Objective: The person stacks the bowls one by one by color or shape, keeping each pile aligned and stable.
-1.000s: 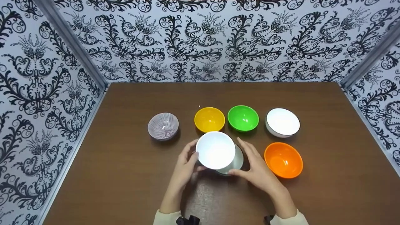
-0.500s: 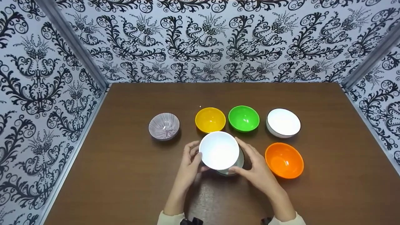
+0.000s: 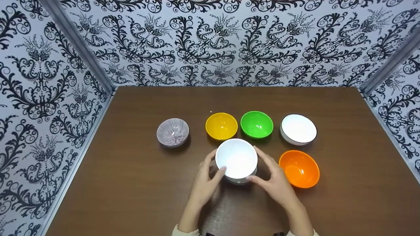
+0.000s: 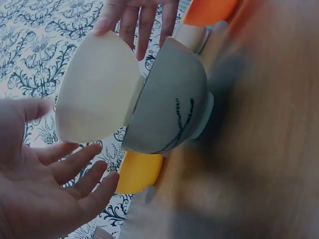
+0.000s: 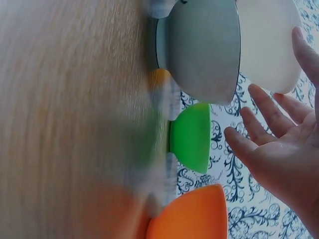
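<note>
A plain white bowl (image 3: 236, 158) sits low over a grey-green bowl (image 4: 172, 94) with dark painted strokes, its base at that bowl's mouth. The grey-green bowl stands on the table, mostly covered from above in the head view. My left hand (image 3: 206, 179) holds the white bowl's left side, thumb at the near rim and fingers round the side. On the opposite side my right hand (image 3: 277, 179) holds it too, thumb near the front rim and fingers toward the back.
Behind the hands stand a yellow bowl (image 3: 221, 126), a green bowl (image 3: 257, 124) and a dark-rimmed white bowl (image 3: 298, 129). An orange bowl (image 3: 299, 168) is close to my right hand. A striped purplish bowl (image 3: 173, 132) stands at left. Patterned walls (image 3: 210, 42) border the brown table (image 3: 131, 183).
The white bowl has moved right and now lines up over the grey-green bowl. My left hand moved along with it, and my right hand has come to its right side.
</note>
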